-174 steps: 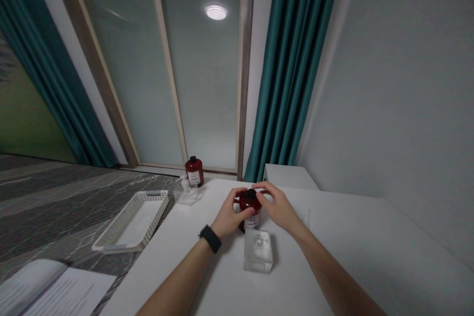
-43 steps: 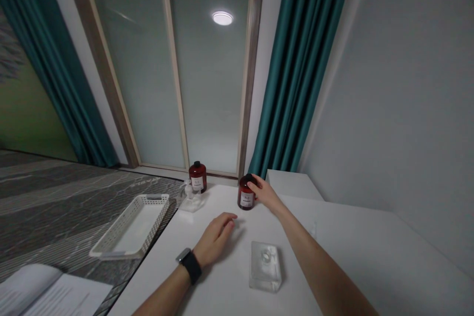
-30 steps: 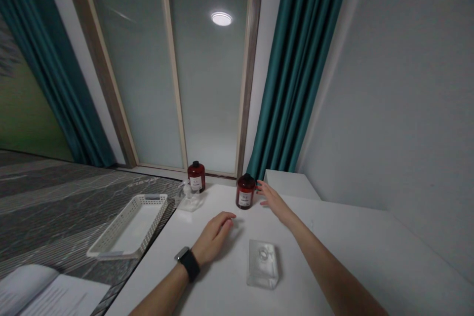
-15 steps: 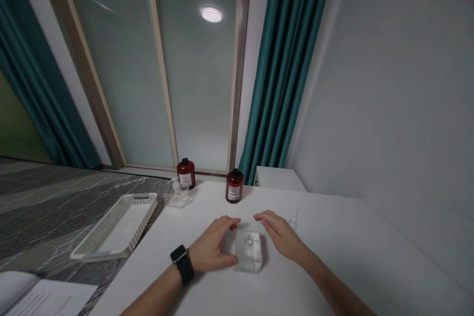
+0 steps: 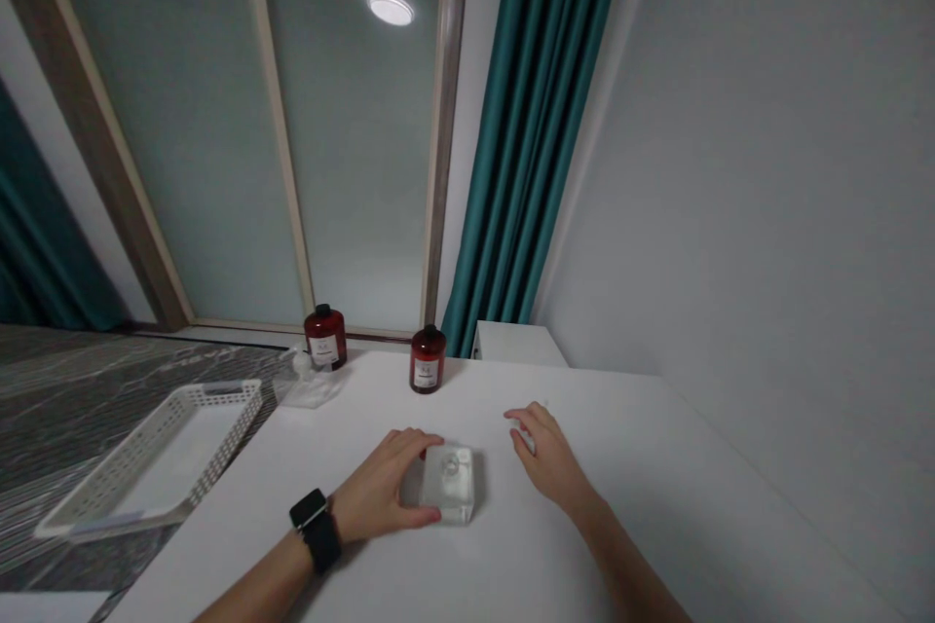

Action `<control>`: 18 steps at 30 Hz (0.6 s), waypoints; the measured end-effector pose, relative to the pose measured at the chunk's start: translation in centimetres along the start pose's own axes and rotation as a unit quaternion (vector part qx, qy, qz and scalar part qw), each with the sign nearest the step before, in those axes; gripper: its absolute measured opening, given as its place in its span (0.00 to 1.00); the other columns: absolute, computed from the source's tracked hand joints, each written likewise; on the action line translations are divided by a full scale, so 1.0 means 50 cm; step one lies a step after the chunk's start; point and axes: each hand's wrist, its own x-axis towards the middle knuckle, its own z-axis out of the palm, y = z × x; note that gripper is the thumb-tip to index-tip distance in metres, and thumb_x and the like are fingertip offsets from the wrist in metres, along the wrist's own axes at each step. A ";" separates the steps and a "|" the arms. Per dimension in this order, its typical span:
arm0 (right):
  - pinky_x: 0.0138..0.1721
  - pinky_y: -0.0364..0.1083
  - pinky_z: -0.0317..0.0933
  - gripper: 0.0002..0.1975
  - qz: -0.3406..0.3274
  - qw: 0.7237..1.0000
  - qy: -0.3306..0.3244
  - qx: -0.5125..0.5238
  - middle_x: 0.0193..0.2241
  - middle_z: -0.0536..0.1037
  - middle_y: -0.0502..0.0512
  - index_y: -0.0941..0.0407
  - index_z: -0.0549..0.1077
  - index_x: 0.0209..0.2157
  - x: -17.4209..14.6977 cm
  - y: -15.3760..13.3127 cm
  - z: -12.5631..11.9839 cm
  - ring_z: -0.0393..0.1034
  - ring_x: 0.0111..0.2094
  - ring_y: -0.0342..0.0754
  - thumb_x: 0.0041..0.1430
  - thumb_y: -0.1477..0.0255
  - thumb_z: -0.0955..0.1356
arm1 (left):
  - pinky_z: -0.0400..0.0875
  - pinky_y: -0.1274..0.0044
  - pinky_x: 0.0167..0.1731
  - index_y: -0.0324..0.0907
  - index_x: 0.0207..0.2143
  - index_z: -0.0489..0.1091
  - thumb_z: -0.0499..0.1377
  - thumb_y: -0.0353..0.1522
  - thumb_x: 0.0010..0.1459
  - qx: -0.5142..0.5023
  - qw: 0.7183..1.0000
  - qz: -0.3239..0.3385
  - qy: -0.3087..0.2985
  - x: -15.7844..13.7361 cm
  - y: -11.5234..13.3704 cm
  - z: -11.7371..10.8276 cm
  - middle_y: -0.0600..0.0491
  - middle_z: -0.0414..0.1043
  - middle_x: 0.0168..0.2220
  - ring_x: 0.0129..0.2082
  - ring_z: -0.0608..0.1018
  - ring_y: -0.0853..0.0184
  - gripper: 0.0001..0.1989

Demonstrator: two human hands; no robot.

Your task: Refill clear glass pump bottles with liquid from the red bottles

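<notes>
A clear, square-sided bottle with a round neck opening stands on the white table in front of me. My left hand, with a black watch on its wrist, curves around the bottle's left side, fingers at the far edge and thumb at the near edge. To the right of the bottle, my right hand is closed on a small whitish, translucent piece that looks like a pump top. It sits between thumb and fingers, mostly covered by them.
Two dark red bottles with black caps and white labels, one left and one right, stand at the table's far side. A clear pump bottle is by the left edge. Beyond that edge lies a white perforated basket.
My left hand has closed in on the clear bottle. My right hand has taken hold of the small translucent piece, which lay behind it on the table. The view has turned slightly right.
</notes>
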 end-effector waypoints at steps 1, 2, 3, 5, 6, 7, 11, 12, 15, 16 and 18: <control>0.49 0.53 0.63 0.15 0.014 1.000 -0.001 -0.020 0.39 0.72 0.58 0.52 0.72 0.48 0.000 0.014 -0.005 0.68 0.44 0.55 0.61 0.77 0.63 | 0.67 0.64 0.50 0.44 0.54 0.65 0.70 0.38 0.44 0.000 1.000 0.002 0.004 -0.001 -0.003 0.001 0.47 0.73 0.48 0.47 0.74 0.53 0.34; 0.49 0.53 0.63 0.16 0.026 0.999 -0.004 -0.035 0.40 0.71 0.58 0.52 0.72 0.48 -0.002 0.027 -0.008 0.67 0.45 0.55 0.59 0.77 0.64 | 0.67 0.64 0.50 0.44 0.54 0.65 0.70 0.38 0.43 0.001 1.000 0.005 0.008 -0.001 -0.007 0.003 0.47 0.73 0.49 0.47 0.74 0.53 0.34; 0.50 0.53 0.62 0.16 0.038 0.998 -0.005 -0.044 0.41 0.71 0.59 0.52 0.72 0.48 -0.004 0.038 -0.010 0.67 0.46 0.56 0.57 0.77 0.66 | 0.67 0.64 0.50 0.44 0.54 0.65 0.70 0.38 0.43 0.001 1.000 0.007 0.012 -0.002 -0.010 0.005 0.47 0.73 0.49 0.47 0.73 0.52 0.34; 0.51 0.52 0.62 0.19 0.059 0.997 -0.007 -0.056 0.42 0.70 0.59 0.52 0.72 0.49 -0.010 0.055 -0.011 0.66 0.47 0.57 0.54 0.77 0.68 | 0.67 0.64 0.50 0.45 0.54 0.66 0.70 0.37 0.44 0.002 1.000 0.008 0.016 -0.003 -0.014 0.007 0.47 0.73 0.49 0.48 0.73 0.52 0.34; 0.51 0.52 0.61 0.21 0.070 0.996 -0.008 -0.062 0.42 0.70 0.59 0.53 0.71 0.49 -0.012 0.061 -0.009 0.66 0.47 0.57 0.53 0.77 0.69 | 0.67 0.64 0.51 0.45 0.54 0.66 0.69 0.37 0.44 0.003 1.000 0.008 0.015 -0.003 -0.015 0.007 0.47 0.73 0.49 0.48 0.73 0.52 0.34; 0.51 0.52 0.61 0.22 0.081 0.994 -0.010 -0.068 0.43 0.69 0.60 0.53 0.71 0.50 -0.014 0.066 -0.008 0.66 0.47 0.57 0.52 0.77 0.70 | 0.67 0.63 0.51 0.45 0.54 0.66 0.69 0.37 0.44 0.004 1.000 0.007 0.013 -0.002 -0.015 0.006 0.47 0.73 0.50 0.48 0.73 0.52 0.34; 0.49 0.53 0.62 0.22 0.113 0.990 -0.015 -0.085 0.45 0.69 0.62 0.55 0.69 0.51 -0.016 0.077 -0.001 0.67 0.47 0.58 0.53 0.76 0.69 | 0.66 0.62 0.53 0.44 0.55 0.65 0.69 0.36 0.44 0.009 1.000 0.006 -0.002 0.000 -0.009 0.002 0.46 0.73 0.50 0.49 0.73 0.51 0.34; 0.49 0.53 0.62 0.21 0.116 0.989 -0.017 -0.087 0.44 0.70 0.62 0.55 0.70 0.50 -0.016 0.078 -0.001 0.67 0.47 0.58 0.53 0.76 0.69 | 0.65 0.61 0.53 0.44 0.55 0.65 0.69 0.35 0.45 0.009 1.000 0.004 -0.005 0.001 -0.007 0.001 0.46 0.73 0.50 0.49 0.73 0.51 0.33; 0.49 0.53 0.61 0.18 0.115 0.990 -0.023 -0.085 0.43 0.71 0.61 0.53 0.71 0.48 -0.013 0.076 -0.003 0.67 0.48 0.59 0.54 0.78 0.68 | 0.66 0.62 0.52 0.44 0.55 0.64 0.69 0.35 0.45 0.008 1.000 -0.003 -0.005 0.000 -0.007 0.001 0.46 0.72 0.50 0.49 0.72 0.51 0.33; 0.50 0.53 0.61 0.18 0.112 0.990 -0.024 -0.080 0.44 0.71 0.61 0.53 0.71 0.48 -0.013 0.073 -0.005 0.67 0.48 0.59 0.54 0.79 0.68 | 0.66 0.62 0.52 0.44 0.55 0.64 0.69 0.35 0.45 0.008 1.000 -0.005 -0.004 -0.001 -0.008 0.002 0.46 0.72 0.50 0.49 0.72 0.51 0.33; 0.51 0.54 0.61 0.19 0.099 0.993 -0.028 -0.064 0.44 0.71 0.62 0.54 0.71 0.48 -0.011 0.062 -0.009 0.67 0.49 0.59 0.55 0.79 0.67 | 0.66 0.62 0.52 0.44 0.55 0.64 0.68 0.35 0.45 0.008 1.000 -0.002 0.000 -0.002 -0.014 0.005 0.46 0.72 0.50 0.49 0.72 0.52 0.34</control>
